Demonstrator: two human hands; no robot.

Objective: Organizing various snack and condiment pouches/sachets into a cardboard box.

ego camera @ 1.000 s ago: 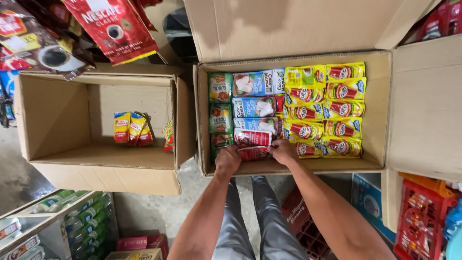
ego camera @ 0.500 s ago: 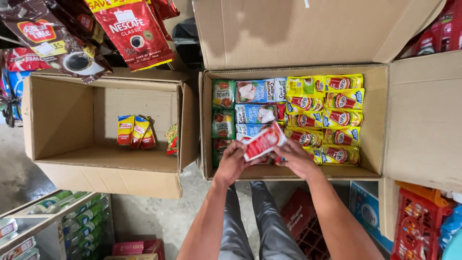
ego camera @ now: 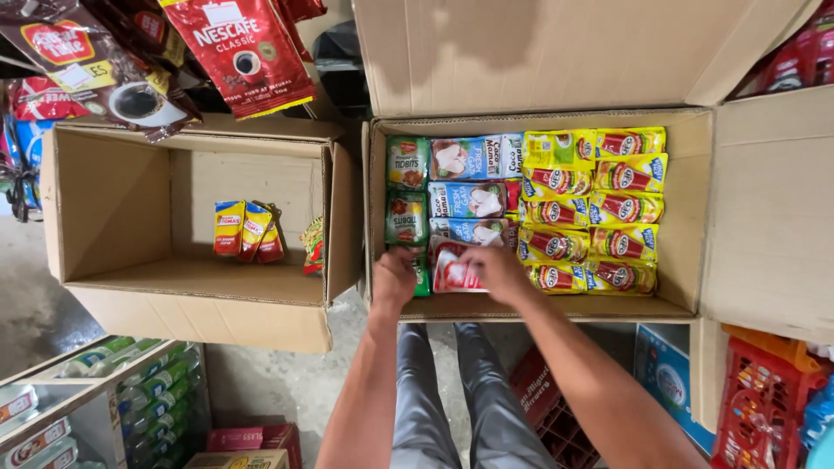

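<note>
Both my hands are inside the right cardboard box (ego camera: pixel 686 217), at its near edge. My right hand (ego camera: pixel 495 267) lies over a red and white sachet pack (ego camera: pixel 452 271), holding it down in the front row. My left hand (ego camera: pixel 393 280) rests beside it, on the green packs (ego camera: pixel 408 217) at the box's left side. The box is packed with rows of blue and white sachets (ego camera: pixel 469 200) in the middle and yellow and red sachets (ego camera: pixel 599 208) on the right.
To the left stands a second open cardboard box (ego camera: pixel 113 200) with a few small yellow and red packs (ego camera: pixel 248 230) at its back wall. Red coffee pouches (ego camera: pixel 248 52) hang above. Bottles on a shelf (ego camera: pixel 130 391) lie lower left, red crates (ego camera: pixel 756 408) lower right.
The red and white sachet pack, lifted and tilted half a second ago, now lies down in the front row. Both hands have dropped lower into the box.
</note>
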